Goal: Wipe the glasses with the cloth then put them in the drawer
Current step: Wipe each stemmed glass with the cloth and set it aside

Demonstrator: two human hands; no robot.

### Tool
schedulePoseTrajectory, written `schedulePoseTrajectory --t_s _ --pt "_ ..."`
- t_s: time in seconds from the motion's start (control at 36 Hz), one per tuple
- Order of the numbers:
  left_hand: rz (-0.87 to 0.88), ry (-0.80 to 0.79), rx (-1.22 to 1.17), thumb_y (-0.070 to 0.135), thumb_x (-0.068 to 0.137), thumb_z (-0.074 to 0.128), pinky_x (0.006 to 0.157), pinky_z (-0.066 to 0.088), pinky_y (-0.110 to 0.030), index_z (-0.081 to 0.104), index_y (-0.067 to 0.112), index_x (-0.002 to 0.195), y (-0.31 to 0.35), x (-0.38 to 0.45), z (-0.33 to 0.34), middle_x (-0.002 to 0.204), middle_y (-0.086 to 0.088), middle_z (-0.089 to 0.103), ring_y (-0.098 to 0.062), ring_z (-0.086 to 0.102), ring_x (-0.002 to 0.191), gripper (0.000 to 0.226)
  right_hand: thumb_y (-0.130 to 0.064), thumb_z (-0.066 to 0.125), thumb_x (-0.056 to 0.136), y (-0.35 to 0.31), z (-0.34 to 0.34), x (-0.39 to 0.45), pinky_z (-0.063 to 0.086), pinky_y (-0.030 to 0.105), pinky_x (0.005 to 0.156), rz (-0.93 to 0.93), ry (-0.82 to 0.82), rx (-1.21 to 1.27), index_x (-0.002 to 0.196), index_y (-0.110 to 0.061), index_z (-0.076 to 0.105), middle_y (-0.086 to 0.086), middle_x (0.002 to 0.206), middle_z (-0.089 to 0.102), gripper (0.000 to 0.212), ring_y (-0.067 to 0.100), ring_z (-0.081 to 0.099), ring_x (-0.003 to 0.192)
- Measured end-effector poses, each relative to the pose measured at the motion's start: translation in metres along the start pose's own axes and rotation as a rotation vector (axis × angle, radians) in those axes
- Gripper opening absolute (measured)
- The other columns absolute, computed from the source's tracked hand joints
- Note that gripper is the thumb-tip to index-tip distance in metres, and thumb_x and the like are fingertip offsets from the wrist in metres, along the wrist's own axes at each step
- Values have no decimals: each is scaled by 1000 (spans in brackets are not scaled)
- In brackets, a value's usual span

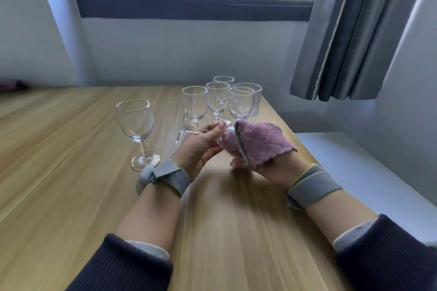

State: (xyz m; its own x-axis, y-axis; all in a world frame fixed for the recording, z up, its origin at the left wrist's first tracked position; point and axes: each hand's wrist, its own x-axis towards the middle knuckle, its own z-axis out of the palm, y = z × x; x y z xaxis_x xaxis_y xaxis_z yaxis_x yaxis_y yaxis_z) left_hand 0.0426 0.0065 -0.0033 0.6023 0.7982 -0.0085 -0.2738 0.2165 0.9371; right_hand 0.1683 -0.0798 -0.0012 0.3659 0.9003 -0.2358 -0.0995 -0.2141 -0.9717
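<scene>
At frame centre, the left hand (pixel 201 146) pinches the sideways glass (pixel 189 130) steady, so the right hand (pixel 264 160), wrapped in and gripping the cloth (pixel 257 143), can rub its bowl

Your left hand (pixel 201 146) held a tilted wine glass (pixel 189 130) while your right hand (pixel 264 160) pressed the purple cloth (pixel 257 143) into it above the wooden table (pixel 71 172).

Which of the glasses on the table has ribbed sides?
The tumbler at the back right of the cluster, nearest the curtain. Its wall carries fine vertical ridges and it has no stem; the other standing glasses are smooth and stemmed.
</scene>
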Motion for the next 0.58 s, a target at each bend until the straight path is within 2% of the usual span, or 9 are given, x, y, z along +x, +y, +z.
schedulePoseTrajectory --t_s 0.06,0.08,0.11,0.19,0.31,0.39,0.44,0.5,0.58 --pt "-6 -8 3 10 93 57 82 54 -29 63 10 99 0 -1 0 90 -5 64 -19 59 84 8 4 55 90 -4 -8 1 56 48 76 48 -45 258 108 7 56 23 98 64 18 35 64 83" --pt "-10 -11 10 10 93 57 84 54 -30 63 10 100 -1 -1 0 92 -6 64 -21 59 87 9 6 50 92 -8 -10 -4 56 46 66 83 -47 330 99 9 56 25 88 64 10 35 63 72" --pt "-13 -12 23 10 93 57 85 53 -30 63 10 102 -2 -1 1 95 -7 64 -22 58 90 10 5 48 93 -10 -9 -7 57 44 59 100 -32 357 94 10 55 26 84 63 9 36 62 69" --pt "-9 -14 57 12 93 57 85 53 -29 63 11 103 -3 -2 1 99 -8 62 -23 55 93 12 2 46 94 -11 -8 -12 55 32 41 121 -9 399 87 8 52 28 85 59 11 41 60 76" --pt "-5 -8 49 11 94 57 86 52 -30 64 11 102 -2 -1 1 94 -5 63 -18 57 85 11 -2 44 97 -8 -4 -9 51 27 36 80 18 451 91 3 50 24 89 58 10 39 61 58" --pt "-31 22 14 10 92 59 78 55 -27 62 13 96 -2 0 2 86 -2 64 -17 59 77 5 0 42 98 -5 -1 -8 48 27 33 30 56 437 83 -1 48 22 86 56 15 36 59 67" --pt "-57 51 14 13 92 61 79 55 -32 62 16 93 -3 1 1 83 -1 64 -17 61 75 4 1 45 96 -4 1 -9 48 28 31 -8 87 430 81 -2 47 20 76 53 15 34 53 63" --pt "-89 63 41 21 92 62 84 53 -39 62 18 94 -3 2 0 90 -3 63 -20 62 79 4 6 48 92 -3 3 -9 51 32 34 -54 62 426 89 -2 48 18 80 54 9 34 55 62" --pt "-146 17 22 34 92 60 79 57 -40 62 16 97 -2 1 2 94 -11 63 -26 65 79 19 18 52 83 0 4 -5 57 39 49 -134 46 439 109 -1 48 17 97 56 33 32 60 77"
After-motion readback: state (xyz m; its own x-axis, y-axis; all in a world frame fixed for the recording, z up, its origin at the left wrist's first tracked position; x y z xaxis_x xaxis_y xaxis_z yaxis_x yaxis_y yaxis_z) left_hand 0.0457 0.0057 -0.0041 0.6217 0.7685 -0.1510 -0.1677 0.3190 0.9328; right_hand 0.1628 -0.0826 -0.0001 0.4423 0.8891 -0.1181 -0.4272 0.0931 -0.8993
